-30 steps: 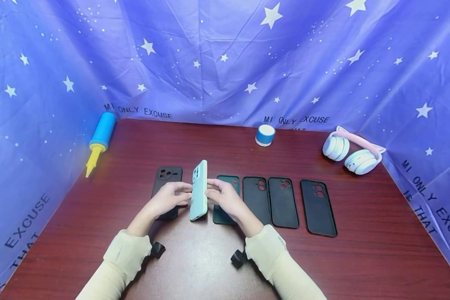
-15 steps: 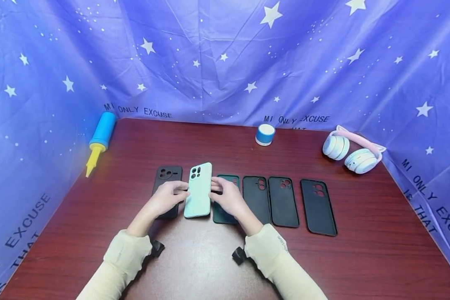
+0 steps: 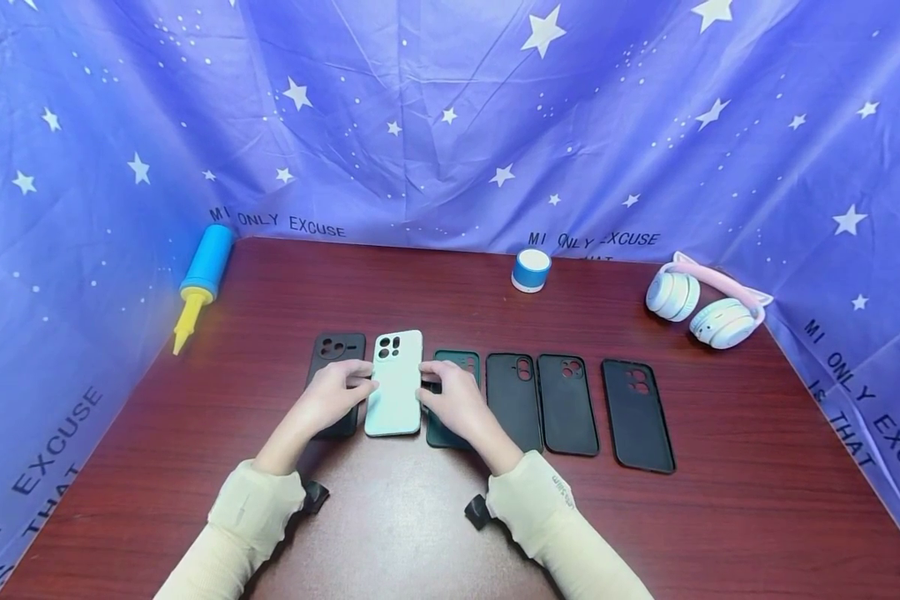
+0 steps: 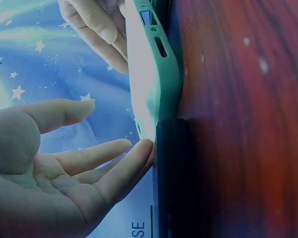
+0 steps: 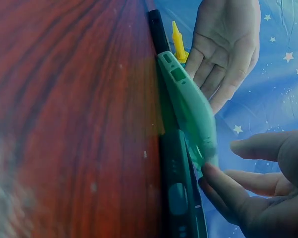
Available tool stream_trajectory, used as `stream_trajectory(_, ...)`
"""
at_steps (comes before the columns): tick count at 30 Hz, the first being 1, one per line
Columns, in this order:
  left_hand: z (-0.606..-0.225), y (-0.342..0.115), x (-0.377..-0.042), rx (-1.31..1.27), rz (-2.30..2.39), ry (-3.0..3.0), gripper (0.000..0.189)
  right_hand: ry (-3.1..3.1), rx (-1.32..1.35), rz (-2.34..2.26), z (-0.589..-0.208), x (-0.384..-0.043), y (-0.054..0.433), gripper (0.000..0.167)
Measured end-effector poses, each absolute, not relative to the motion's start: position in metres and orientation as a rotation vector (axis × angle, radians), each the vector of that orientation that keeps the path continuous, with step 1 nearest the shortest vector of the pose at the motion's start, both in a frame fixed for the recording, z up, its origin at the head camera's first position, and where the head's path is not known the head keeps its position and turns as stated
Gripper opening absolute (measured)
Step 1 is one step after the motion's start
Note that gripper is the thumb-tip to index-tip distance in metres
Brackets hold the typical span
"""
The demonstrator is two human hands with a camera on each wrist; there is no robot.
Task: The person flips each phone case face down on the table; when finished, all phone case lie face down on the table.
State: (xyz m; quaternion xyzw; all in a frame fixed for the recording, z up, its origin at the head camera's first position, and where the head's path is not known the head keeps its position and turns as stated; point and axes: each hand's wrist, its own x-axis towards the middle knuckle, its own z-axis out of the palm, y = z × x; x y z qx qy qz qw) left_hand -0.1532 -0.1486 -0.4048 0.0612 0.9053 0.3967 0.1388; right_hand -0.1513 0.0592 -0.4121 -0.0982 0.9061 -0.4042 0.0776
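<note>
A mint-green phone case [image 3: 394, 387], back up with its camera holes at the far end, lies between my two hands, nearly flat. The right wrist view shows its near side edge [image 5: 208, 134] raised, with its hollow underside partly visible. My left hand [image 3: 339, 392] touches the case's left edge with extended fingertips, over a black phone case [image 3: 337, 350] it partly hides. My right hand [image 3: 453, 398] has its fingertips at the right edge, over a dark green case [image 3: 441, 435]. Both thumbs stand apart from the case in the wrist views.
Right of my right hand lie black phone cases: one [image 3: 512, 392], another [image 3: 567, 404] beside it, and a third [image 3: 637, 417] farther off. Behind are a blue-white cylinder [image 3: 531, 271], cat-ear headphones [image 3: 708, 304] and, at left, a blue-yellow hand pump [image 3: 204, 279]. Starry cloth [image 3: 420, 167] surrounds the table.
The mint phone case has tipped down from standing on its side edge to nearly flat, its back now facing up. My hands stayed on either side, almost in place.
</note>
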Motion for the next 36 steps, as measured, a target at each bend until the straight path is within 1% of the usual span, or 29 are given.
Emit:
stream_trajectory(7, -0.404, -0.146, -0.154, 0.179, 1.149, 2.671, 0.044, 2.729, -0.316, -1.263, -0.410, -0.150, 0.063, 0.038)
stream_trajectory(18, -0.403, -0.140, -0.154, 0.228, 1.205, 2.724, 0.041, 2.716, -0.304, -1.364, -0.406, -0.149, 0.087, 0.039)
stream_trajectory(36, -0.406, -0.103, -0.160, 0.354, 1.212, 2.642, 0.039, 2.756, -0.220, -1.397, -0.413, -0.146, 0.125, 0.039)
